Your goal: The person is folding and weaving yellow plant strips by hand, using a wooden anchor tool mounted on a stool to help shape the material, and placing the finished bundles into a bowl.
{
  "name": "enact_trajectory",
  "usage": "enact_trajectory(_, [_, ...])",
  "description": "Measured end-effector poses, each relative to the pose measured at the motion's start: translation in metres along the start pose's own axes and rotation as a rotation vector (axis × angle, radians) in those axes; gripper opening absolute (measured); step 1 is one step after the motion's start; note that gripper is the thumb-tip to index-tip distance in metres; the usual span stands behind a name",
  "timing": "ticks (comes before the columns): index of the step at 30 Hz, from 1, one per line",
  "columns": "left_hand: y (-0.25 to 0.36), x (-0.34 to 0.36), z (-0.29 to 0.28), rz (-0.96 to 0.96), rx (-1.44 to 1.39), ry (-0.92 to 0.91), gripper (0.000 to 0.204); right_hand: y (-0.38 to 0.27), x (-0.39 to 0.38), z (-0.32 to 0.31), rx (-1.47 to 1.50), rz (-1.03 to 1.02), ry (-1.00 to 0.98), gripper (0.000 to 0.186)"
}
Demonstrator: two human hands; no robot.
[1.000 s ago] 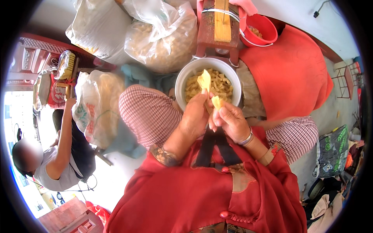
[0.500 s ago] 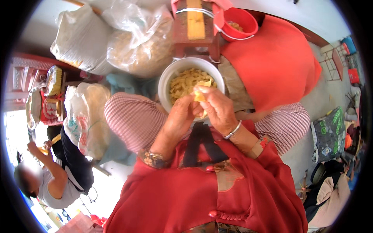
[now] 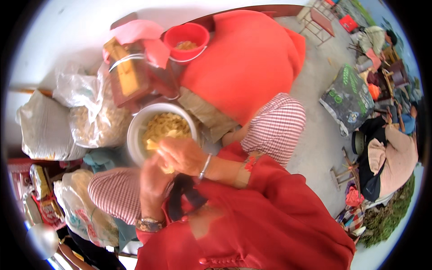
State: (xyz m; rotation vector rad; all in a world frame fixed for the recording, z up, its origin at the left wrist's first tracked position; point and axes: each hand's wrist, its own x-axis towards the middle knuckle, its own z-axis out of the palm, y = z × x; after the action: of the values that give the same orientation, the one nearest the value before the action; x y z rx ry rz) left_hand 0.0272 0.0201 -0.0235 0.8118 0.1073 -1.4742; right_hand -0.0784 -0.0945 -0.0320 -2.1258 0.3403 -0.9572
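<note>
A white round bowl [image 3: 133, 143] full of pale yellow, flat, chip-like pieces [image 3: 167, 125] stands between my knees. My right hand [image 3: 185, 155], a silver bangle at its wrist, is over the near rim. Its fingers are closed on a yellow piece [image 3: 153, 145]. Beside it and lower, my left hand [image 3: 154, 182] is smeared by motion, so its fingers cannot be made out. Another bit of yellow [image 3: 168, 170] shows between the two hands. What kind of food the pieces are, I cannot tell.
Behind the bowl stand a wooden stool-like stand [image 3: 128, 78] with a strapped board and a red bucket [image 3: 185, 42]. Clear bags of pieces [image 3: 96, 123] and a white sack [image 3: 47, 130] are at left. A red cloth [image 3: 245, 58] covers something ahead. People sit at far right [image 3: 375, 40].
My view has swung to the right, so the bowl and bags appear farther left. My hands have come apart slightly, the left one lower and blurred. More people show at the right.
</note>
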Motion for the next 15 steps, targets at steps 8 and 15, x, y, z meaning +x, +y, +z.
enact_trajectory(8, [-0.002,0.019,-0.018,0.445,1.092,-0.002,0.023,0.006,-0.004,-0.002,0.028,0.204,0.002,0.012])
enact_trajectory(15, [-0.004,0.022,0.023,1.097,1.695,0.193,0.006,0.054,-0.015,0.029,0.278,0.294,-0.045,0.038])
